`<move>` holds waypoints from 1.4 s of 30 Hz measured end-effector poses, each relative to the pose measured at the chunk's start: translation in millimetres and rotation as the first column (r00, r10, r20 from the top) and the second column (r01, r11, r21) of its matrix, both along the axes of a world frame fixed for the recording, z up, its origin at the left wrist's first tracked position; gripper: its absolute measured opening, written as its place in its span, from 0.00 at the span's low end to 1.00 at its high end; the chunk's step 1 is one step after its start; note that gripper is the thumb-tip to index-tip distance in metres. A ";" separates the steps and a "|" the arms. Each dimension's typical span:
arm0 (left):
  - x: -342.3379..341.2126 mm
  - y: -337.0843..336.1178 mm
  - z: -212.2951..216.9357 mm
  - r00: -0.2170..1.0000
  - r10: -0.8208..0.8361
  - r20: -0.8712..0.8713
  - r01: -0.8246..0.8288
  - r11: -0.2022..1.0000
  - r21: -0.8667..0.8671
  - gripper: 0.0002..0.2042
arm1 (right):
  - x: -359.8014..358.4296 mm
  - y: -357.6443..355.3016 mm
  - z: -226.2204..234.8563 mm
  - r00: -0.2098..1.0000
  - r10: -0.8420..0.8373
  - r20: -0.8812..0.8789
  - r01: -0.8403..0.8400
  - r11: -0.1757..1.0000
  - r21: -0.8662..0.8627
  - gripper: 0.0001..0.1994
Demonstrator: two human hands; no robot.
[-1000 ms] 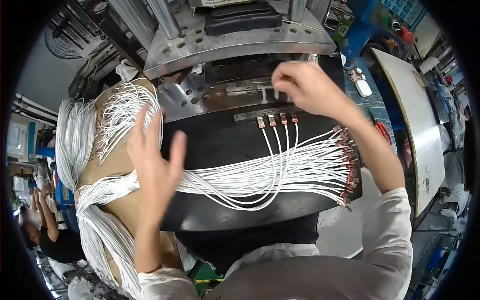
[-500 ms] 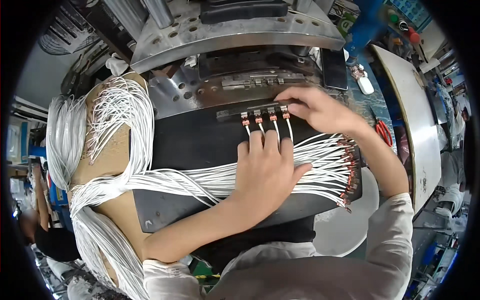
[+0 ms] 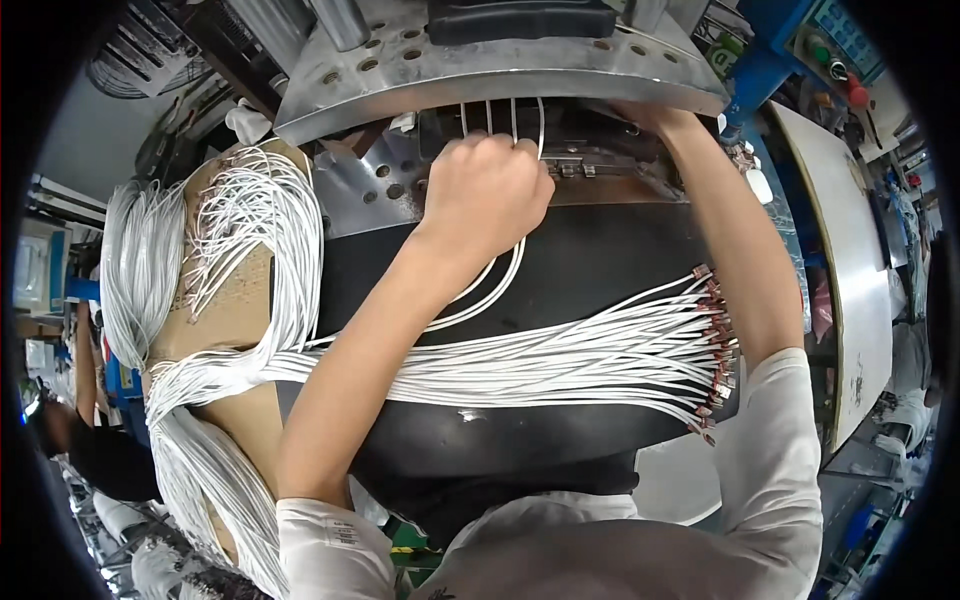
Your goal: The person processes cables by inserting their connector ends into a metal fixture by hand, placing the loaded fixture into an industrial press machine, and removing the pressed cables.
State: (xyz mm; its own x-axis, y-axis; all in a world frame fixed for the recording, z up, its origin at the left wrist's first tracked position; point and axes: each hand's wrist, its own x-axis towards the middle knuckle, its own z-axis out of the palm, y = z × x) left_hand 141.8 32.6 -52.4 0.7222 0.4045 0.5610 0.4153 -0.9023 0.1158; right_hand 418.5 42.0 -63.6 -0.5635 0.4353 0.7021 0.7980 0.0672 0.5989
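My left hand (image 3: 487,190) is closed over several white cables (image 3: 515,118), whose far parts run up beneath the thick steel plate (image 3: 500,82) of a press. Below that hand the same cables curve back toward a large bundle of white cables (image 3: 520,372) lying across the black mat (image 3: 620,245). Reddish-brown and metal ends (image 3: 718,350) fan out at the bundle's right side. My right hand (image 3: 655,116) reaches under the right part of the steel plate; its fingers are hidden there. The far cable ends are hidden too.
A metal fixture with small clips (image 3: 575,170) sits on the press bed near my left hand. More white cable coils (image 3: 140,270) lie on cardboard (image 3: 235,320) at left. To the right are a pale board (image 3: 840,270) and a blue machine part (image 3: 770,50).
Both hands have moved away from me toward the press. The cables with their black fixture strip went from the mat to under the steel plate, where their ends are hidden.
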 end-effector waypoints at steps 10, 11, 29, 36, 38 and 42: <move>5.5 1.3 -3.6 0.998 0.049 -0.036 -0.057 0.958 -0.282 0.13 | -18.7 -3.8 -9.3 0.843 0.078 -0.532 -0.200 0.964 -0.177 0.09; 3.7 2.3 -4.5 0.999 0.037 -0.036 -0.046 0.960 -0.278 0.14 | -27.1 -4.8 -2.7 0.833 0.078 -0.548 -0.212 0.959 -0.186 0.10; -258.6 -231.3 -61.4 0.852 0.016 0.523 0.387 -0.693 -0.608 0.33 | -168.6 -390.5 -62.3 0.374 -0.899 -0.228 -0.861 -0.428 0.277 0.29; -260.6 -289.1 -166.4 0.554 0.804 0.216 0.625 -0.230 -0.746 0.24 | -205.6 -458.7 -187.8 -0.948 -0.295 -0.118 -0.318 0.882 0.347 0.26; -253.8 -292.3 -173.5 0.485 0.872 0.066 0.363 -0.132 -0.923 0.24 | -204.9 -465.8 -202.3 -0.954 -0.252 -0.161 -0.298 0.849 0.436 0.26; -253.1 -287.5 -162.0 0.552 0.834 0.017 0.340 -0.206 -0.918 0.28 | -210.8 -454.6 -187.9 -0.975 -0.211 -0.065 -0.221 0.929 0.297 0.24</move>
State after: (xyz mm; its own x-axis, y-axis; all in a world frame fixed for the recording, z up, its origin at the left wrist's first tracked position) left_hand -111.3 -254.9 -214.4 0.1090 0.8064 -0.5813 -0.1654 0.5914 0.7893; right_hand 207.7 -412.6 -251.5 0.4519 0.7371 -0.5025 -0.7944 0.0762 -0.6026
